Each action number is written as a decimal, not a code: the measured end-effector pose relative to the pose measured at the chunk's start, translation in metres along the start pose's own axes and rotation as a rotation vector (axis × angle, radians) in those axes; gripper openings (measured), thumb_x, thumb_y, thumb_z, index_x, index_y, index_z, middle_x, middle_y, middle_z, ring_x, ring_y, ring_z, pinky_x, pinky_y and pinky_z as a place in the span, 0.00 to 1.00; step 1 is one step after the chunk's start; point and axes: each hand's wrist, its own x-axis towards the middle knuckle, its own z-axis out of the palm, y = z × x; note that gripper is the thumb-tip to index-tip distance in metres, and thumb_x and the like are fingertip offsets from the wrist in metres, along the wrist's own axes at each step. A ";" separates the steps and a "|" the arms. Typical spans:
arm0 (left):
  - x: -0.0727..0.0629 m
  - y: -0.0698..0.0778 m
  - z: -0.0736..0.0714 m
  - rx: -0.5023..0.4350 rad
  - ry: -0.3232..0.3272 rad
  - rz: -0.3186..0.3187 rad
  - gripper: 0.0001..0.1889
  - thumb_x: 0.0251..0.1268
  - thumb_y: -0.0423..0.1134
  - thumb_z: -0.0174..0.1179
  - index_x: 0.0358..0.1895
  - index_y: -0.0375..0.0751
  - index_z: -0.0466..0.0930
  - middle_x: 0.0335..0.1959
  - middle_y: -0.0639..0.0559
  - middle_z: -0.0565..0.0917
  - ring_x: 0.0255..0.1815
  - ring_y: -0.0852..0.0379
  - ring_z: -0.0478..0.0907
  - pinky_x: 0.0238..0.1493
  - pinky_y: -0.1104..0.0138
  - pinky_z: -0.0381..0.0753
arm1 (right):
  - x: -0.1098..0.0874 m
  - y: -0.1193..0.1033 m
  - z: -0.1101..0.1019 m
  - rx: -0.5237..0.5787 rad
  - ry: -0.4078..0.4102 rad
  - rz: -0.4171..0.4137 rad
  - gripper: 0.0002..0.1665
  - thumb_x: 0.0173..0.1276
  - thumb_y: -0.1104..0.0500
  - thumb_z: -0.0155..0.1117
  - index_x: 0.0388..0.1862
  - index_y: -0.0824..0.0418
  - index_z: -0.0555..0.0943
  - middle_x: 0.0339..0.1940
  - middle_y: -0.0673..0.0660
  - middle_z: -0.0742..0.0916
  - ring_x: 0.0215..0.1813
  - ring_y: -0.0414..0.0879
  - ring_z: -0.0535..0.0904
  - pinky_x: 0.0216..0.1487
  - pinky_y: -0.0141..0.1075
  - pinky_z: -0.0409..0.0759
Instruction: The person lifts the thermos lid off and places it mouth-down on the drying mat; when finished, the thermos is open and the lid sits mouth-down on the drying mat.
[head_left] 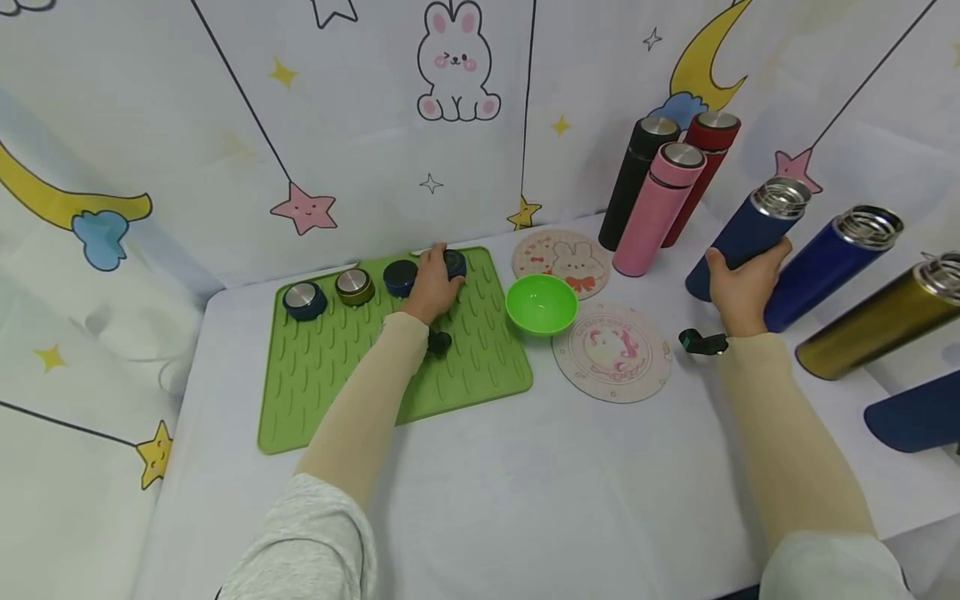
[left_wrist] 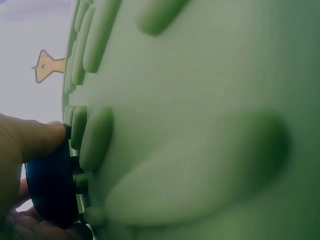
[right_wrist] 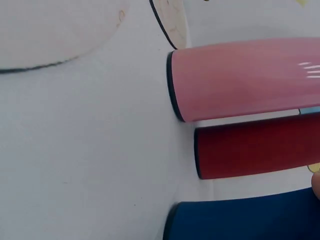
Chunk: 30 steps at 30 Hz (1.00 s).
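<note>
My left hand (head_left: 433,287) is over the green ribbed mat (head_left: 480,350), its thumb and fingers around a dark blue lid (left_wrist: 52,187) that sits on the mat's ribs. Just left of that hand is another dark blue lid (head_left: 400,275). A gold lid (head_left: 355,287) and a blue lid with a silver top (head_left: 304,301) stand further left. On the right, my right hand (head_left: 746,287) grips an uncapped navy thermos bottle (head_left: 738,237) round its lower body. The bottle stands on the table, its steel mouth uncovered.
Capped black (head_left: 630,183), pink (head_left: 660,208) and red (head_left: 708,162) thermoses stand behind. Uncapped blue (head_left: 825,271) and gold (head_left: 877,317) ones stand right, with another navy bottle (head_left: 915,412) partly out of view. A green bowl (head_left: 542,305) overlaps two round coasters (head_left: 615,375).
</note>
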 end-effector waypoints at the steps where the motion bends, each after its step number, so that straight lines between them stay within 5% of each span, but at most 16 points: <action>1: 0.000 0.000 0.000 0.000 -0.001 -0.002 0.38 0.83 0.42 0.52 0.85 0.42 0.41 0.85 0.34 0.45 0.83 0.34 0.56 0.79 0.45 0.67 | 0.002 -0.001 0.001 0.002 0.003 0.011 0.53 0.70 0.47 0.66 0.83 0.47 0.44 0.85 0.53 0.62 0.85 0.41 0.57 0.85 0.29 0.50; 19: 0.003 0.005 0.004 -0.055 0.054 -0.054 0.37 0.84 0.39 0.50 0.85 0.44 0.40 0.87 0.40 0.41 0.82 0.35 0.60 0.75 0.46 0.73 | 0.035 -0.002 0.010 -0.001 0.023 0.181 0.56 0.77 0.43 0.58 0.84 0.46 0.30 0.89 0.48 0.43 0.88 0.35 0.38 0.85 0.24 0.38; 25: 0.001 0.005 0.003 -0.053 0.058 -0.039 0.39 0.83 0.37 0.51 0.85 0.42 0.39 0.87 0.39 0.37 0.83 0.35 0.57 0.75 0.47 0.73 | 0.031 -0.001 0.011 0.016 0.062 0.149 0.56 0.75 0.45 0.60 0.85 0.44 0.33 0.88 0.46 0.47 0.87 0.33 0.43 0.84 0.23 0.42; 30: -0.003 0.005 0.001 -0.051 0.059 -0.007 0.41 0.82 0.39 0.52 0.86 0.41 0.36 0.87 0.38 0.34 0.86 0.35 0.49 0.80 0.46 0.67 | 0.023 -0.007 0.009 0.005 0.053 0.137 0.60 0.75 0.45 0.61 0.85 0.48 0.28 0.88 0.44 0.41 0.87 0.31 0.38 0.83 0.21 0.38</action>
